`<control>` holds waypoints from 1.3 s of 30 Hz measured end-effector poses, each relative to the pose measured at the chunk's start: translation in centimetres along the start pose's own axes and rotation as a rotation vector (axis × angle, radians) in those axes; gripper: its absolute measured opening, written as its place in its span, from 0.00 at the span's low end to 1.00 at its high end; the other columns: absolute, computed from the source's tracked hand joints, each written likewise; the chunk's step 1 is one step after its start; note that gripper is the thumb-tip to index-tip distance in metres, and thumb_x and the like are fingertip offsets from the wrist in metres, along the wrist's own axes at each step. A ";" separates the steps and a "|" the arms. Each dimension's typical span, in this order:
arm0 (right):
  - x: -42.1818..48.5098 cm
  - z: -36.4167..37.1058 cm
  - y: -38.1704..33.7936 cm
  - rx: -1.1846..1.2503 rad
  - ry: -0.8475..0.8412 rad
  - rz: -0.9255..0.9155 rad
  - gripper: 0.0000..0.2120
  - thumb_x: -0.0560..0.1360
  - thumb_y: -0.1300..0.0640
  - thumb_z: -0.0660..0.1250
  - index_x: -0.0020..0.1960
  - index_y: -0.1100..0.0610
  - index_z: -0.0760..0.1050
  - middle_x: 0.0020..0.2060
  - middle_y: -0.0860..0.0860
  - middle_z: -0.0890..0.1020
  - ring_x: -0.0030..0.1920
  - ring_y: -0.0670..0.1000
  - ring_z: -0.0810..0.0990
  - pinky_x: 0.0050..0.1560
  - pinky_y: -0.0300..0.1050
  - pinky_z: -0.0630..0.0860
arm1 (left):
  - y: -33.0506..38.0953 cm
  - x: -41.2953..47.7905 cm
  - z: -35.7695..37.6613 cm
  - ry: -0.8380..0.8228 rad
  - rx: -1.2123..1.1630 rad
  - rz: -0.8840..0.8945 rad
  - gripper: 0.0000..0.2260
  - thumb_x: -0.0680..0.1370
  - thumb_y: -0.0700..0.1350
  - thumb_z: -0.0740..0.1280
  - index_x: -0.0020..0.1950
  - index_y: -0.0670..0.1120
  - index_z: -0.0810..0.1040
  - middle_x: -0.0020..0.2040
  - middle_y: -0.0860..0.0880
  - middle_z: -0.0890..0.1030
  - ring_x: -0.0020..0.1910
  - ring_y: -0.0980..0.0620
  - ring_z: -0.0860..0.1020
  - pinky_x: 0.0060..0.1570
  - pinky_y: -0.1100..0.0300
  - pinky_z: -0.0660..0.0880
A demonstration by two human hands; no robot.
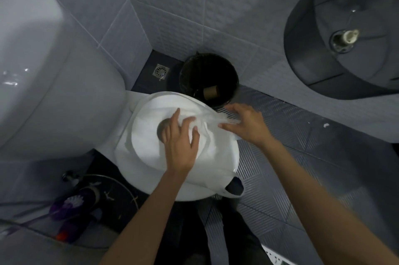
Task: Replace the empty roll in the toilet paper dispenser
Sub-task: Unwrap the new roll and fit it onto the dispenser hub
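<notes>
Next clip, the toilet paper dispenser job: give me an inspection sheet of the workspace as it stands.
Surface: closed toilet lid, white, carries the new roll.
Job's things: large paper roll lies flat on the lid, partly in clear wrap; dispenser on the wall is open, spindle bare; brown cardboard core lies in the bin.
Clutter: purple toilet brush on the floor.
Hands: left hand flat on the roll; right hand pulls at the wrap.
Cables: hose loops on the floor by the toilet.
Surroundings: grey tiled walls, floor drain, cistern.
</notes>
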State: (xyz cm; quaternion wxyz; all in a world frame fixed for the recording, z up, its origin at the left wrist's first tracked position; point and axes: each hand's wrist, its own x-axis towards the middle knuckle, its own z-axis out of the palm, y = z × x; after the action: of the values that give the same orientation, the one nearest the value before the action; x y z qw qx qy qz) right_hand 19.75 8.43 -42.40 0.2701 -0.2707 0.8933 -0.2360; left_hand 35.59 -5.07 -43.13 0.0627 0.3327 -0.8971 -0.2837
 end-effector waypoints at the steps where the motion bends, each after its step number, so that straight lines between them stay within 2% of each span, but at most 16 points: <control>1: 0.1 -0.1 0.2 -0.030 0.001 0.008 0.19 0.68 0.41 0.71 0.55 0.47 0.79 0.52 0.48 0.80 0.58 0.54 0.76 0.61 0.55 0.70 | 0.4 -0.9 0.3 -0.008 -0.013 0.038 0.11 0.77 0.46 0.59 0.56 0.51 0.77 0.73 0.45 0.65 0.69 0.43 0.66 0.69 0.48 0.62; 3: 0.7 -0.3 0.3 -0.090 0.010 0.018 0.07 0.70 0.47 0.72 0.46 0.48 0.83 0.43 0.46 0.76 0.55 0.54 0.75 0.58 0.50 0.68 | 1.0 -1.9 1.2 -0.054 -0.015 0.104 0.10 0.75 0.43 0.60 0.51 0.51 0.79 0.74 0.43 0.64 0.70 0.42 0.66 0.68 0.46 0.64; 5: 1.3 -0.7 0.2 -0.070 -0.010 0.035 0.04 0.71 0.50 0.71 0.45 0.48 0.84 0.38 0.43 0.74 0.50 0.50 0.76 0.58 0.49 0.69 | 1.4 -2.2 2.3 -0.108 0.053 0.141 0.14 0.76 0.45 0.60 0.57 0.53 0.79 0.77 0.42 0.59 0.75 0.41 0.60 0.71 0.43 0.61; 7: 1.9 -1.1 0.0 0.082 -0.075 0.045 0.10 0.71 0.51 0.72 0.51 0.51 0.83 0.37 0.38 0.76 0.43 0.42 0.77 0.56 0.43 0.73 | 1.6 -2.1 3.1 -0.152 0.169 0.138 0.20 0.77 0.51 0.55 0.69 0.54 0.71 0.79 0.41 0.52 0.77 0.41 0.53 0.73 0.42 0.54; 10: 2.6 -1.0 -0.1 0.057 -0.344 0.041 0.28 0.67 0.46 0.75 0.64 0.54 0.75 0.48 0.42 0.78 0.48 0.42 0.76 0.52 0.34 0.70 | 1.2 -1.5 3.7 -0.210 0.286 0.082 0.28 0.78 0.55 0.46 0.76 0.47 0.60 0.79 0.41 0.47 0.78 0.42 0.46 0.73 0.45 0.42; 13: 3.0 0.1 0.8 0.034 -0.356 0.052 0.07 0.71 0.51 0.73 0.45 0.54 0.82 0.34 0.50 0.84 0.34 0.41 0.78 0.38 0.29 0.69 | 0.5 -1.0 3.7 -0.224 0.314 0.032 0.30 0.79 0.55 0.43 0.77 0.40 0.56 0.79 0.44 0.49 0.78 0.43 0.46 0.73 0.46 0.40; 14: 3.2 0.3 0.8 0.088 -0.303 0.073 0.06 0.72 0.52 0.71 0.38 0.52 0.81 0.28 0.48 0.83 0.29 0.38 0.77 0.38 0.30 0.69 | 0.3 -0.9 3.6 -0.207 0.306 0.019 0.28 0.80 0.54 0.45 0.77 0.39 0.57 0.79 0.44 0.51 0.78 0.43 0.48 0.74 0.45 0.42; 16: 3.9 0.5 0.5 0.228 -0.211 0.108 0.09 0.74 0.56 0.70 0.34 0.51 0.79 0.24 0.43 0.81 0.28 0.36 0.76 0.42 0.34 0.71 | 0.1 -0.8 3.5 -0.143 0.271 -0.032 0.26 0.81 0.52 0.54 0.75 0.38 0.61 0.78 0.43 0.56 0.77 0.42 0.54 0.74 0.43 0.48; 19: 5.3 1.0 -0.5 0.374 -0.181 0.096 0.03 0.73 0.56 0.71 0.45 0.53 0.83 0.39 0.47 0.85 0.46 0.44 0.81 0.51 0.39 0.75 | 0.9 -0.4 3.5 -0.075 0.159 -0.242 0.32 0.75 0.53 0.64 0.74 0.38 0.61 0.78 0.40 0.56 0.77 0.42 0.54 0.74 0.41 0.50; 21: 6.3 1.3 -1.4 0.407 -0.225 0.078 0.12 0.76 0.55 0.67 0.58 0.55 0.80 0.53 0.52 0.83 0.56 0.50 0.80 0.58 0.43 0.76 | 1.4 0.1 3.6 -0.074 0.099 -0.355 0.37 0.71 0.49 0.68 0.75 0.40 0.56 0.78 0.38 0.51 0.78 0.41 0.50 0.74 0.39 0.48; 25: 7.6 1.7 -2.7 0.410 -0.352 0.078 0.24 0.81 0.56 0.59 0.75 0.57 0.61 0.69 0.53 0.71 0.70 0.51 0.69 0.61 0.34 0.66 | 0.4 -1.1 4.0 -0.123 0.167 -0.275 0.41 0.66 0.38 0.66 0.77 0.43 0.53 0.78 0.38 0.45 0.77 0.39 0.46 0.72 0.36 0.46; 27: 8.2 2.3 -3.0 0.358 -0.403 0.074 0.26 0.82 0.53 0.56 0.77 0.54 0.54 0.75 0.50 0.63 0.73 0.51 0.63 0.68 0.37 0.62 | -1.1 -3.0 3.9 -0.136 0.226 -0.201 0.43 0.61 0.36 0.65 0.75 0.45 0.56 0.78 0.38 0.46 0.77 0.37 0.47 0.71 0.34 0.48; 29: 8.5 3.1 -3.2 0.341 -0.433 0.074 0.28 0.82 0.52 0.56 0.78 0.51 0.49 0.77 0.48 0.56 0.76 0.50 0.57 0.73 0.43 0.56 | -2.9 -5.2 3.8 -0.170 0.295 -0.123 0.46 0.61 0.38 0.68 0.76 0.47 0.50 0.78 0.38 0.45 0.77 0.36 0.45 0.71 0.34 0.46; 32: 8.9 4.6 -3.7 0.294 -0.468 0.068 0.31 0.81 0.49 0.58 0.78 0.49 0.46 0.78 0.48 0.53 0.77 0.50 0.55 0.72 0.42 0.55 | -6.5 -8.2 3.0 -0.210 0.446 -0.024 0.57 0.62 0.47 0.76 0.78 0.48 0.38 0.78 0.35 0.46 0.77 0.35 0.47 0.70 0.35 0.48; 36: 9.4 5.8 -5.1 0.199 -0.464 0.030 0.35 0.78 0.42 0.59 0.78 0.49 0.46 0.76 0.50 0.60 0.74 0.53 0.62 0.70 0.45 0.61 | -11.2 -9.1 0.7 -0.138 0.497 0.054 0.58 0.60 0.44 0.77 0.78 0.52 0.40 0.77 0.35 0.51 0.77 0.37 0.52 0.69 0.32 0.55; 39: 10.3 6.7 -6.3 0.220 -0.400 0.004 0.35 0.78 0.43 0.61 0.78 0.53 0.50 0.75 0.53 0.63 0.73 0.54 0.64 0.70 0.44 0.60 | -13.3 -6.8 -1.0 -0.110 0.521 0.041 0.55 0.63 0.56 0.76 0.78 0.53 0.42 0.77 0.36 0.53 0.76 0.37 0.52 0.71 0.34 0.50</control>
State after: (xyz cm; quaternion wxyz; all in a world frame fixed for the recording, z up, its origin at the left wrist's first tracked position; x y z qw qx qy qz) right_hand 18.78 -4.35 -47.43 0.4702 -0.2791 0.7914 -0.2732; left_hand 48.61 -9.42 -49.10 -0.0683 0.3034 -0.9485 -0.0599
